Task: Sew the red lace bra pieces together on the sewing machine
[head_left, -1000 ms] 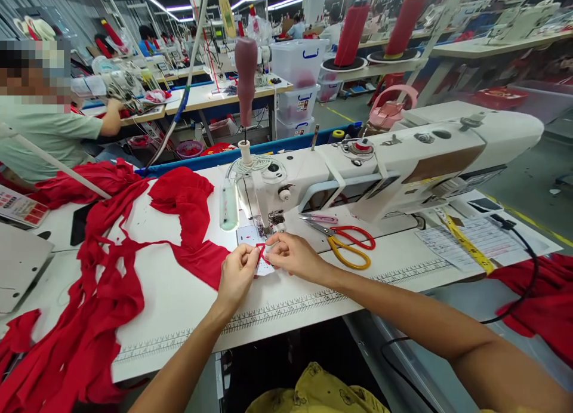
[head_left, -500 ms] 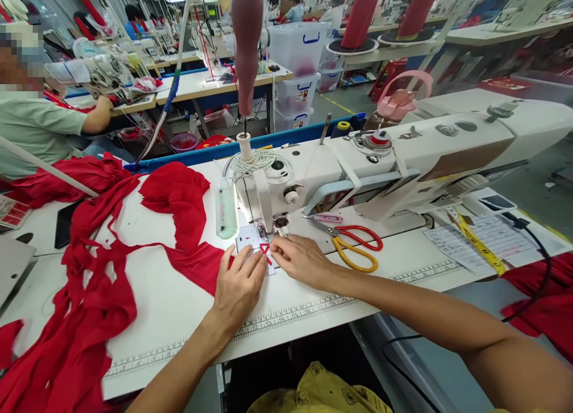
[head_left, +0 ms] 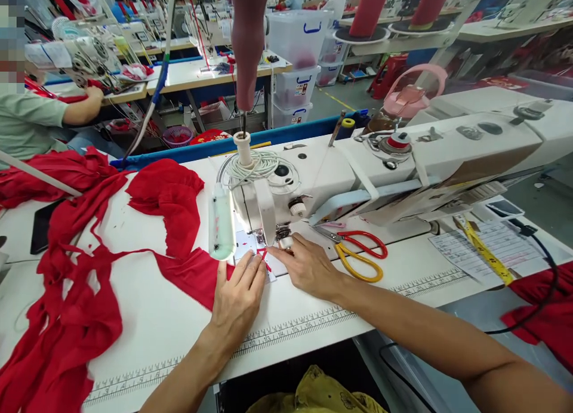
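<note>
Just in front of the sewing machine's [head_left: 322, 162] needle end, a thin red strip [head_left: 264, 255] lies between the two hands, right at the left hand's fingertips. That left hand [head_left: 237, 299] is laid flat, palm down, fingers stretched out. The right hand [head_left: 310, 267], nearer the machine, points its index finger towards the strip; whether it pinches anything, I cannot tell. Red fabric [head_left: 190, 276] spreads over the surface [head_left: 143, 308] left of the machine; scissors [head_left: 339, 239] rest beside its base.
</note>
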Tool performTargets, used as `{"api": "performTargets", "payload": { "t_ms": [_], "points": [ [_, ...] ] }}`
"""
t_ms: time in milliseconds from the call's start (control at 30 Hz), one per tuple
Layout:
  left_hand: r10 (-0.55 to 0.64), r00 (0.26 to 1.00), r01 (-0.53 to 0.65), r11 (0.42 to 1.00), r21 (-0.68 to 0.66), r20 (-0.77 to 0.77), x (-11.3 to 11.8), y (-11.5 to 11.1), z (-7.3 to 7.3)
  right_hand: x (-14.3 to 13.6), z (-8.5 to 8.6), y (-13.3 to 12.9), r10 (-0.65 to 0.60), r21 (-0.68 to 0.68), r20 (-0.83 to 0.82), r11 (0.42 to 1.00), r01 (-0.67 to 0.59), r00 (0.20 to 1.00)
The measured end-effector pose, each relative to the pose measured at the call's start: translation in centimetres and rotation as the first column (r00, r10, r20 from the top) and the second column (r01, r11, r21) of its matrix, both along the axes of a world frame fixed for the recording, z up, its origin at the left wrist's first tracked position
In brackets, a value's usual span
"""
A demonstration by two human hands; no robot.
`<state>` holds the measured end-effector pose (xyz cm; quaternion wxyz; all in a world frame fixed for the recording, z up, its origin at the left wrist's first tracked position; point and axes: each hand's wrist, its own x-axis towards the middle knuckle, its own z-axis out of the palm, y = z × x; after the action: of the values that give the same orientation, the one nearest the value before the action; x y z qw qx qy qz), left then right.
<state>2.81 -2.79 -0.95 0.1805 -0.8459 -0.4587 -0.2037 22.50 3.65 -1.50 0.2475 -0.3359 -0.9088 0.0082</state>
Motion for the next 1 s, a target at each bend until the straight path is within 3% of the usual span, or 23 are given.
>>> {"api": "performTargets", "payload": {
  "t_ms": [400,767,1000],
  "points": [
    [0.063,0.998,-0.062,0.998,-0.028,0.015,0.1,0.6,0.6,0.0,-0.1,0.3,0.109,-0.023,0.017,0.994,-0.108,0.994],
    [0.083,0.996,-0.081,0.995,-0.064,0.029,0.2,1.0,0.6,-0.1,-0.1,0.4,0.085,-0.022,0.068,0.996,-0.084,0.994],
    [0.047,0.990,-0.036,0.996,-0.083,0.133,0.3,0.4,1.4,0.1,0.2,0.2,0.167,0.050,0.017,0.985,-0.168,0.986]
  ]
}}
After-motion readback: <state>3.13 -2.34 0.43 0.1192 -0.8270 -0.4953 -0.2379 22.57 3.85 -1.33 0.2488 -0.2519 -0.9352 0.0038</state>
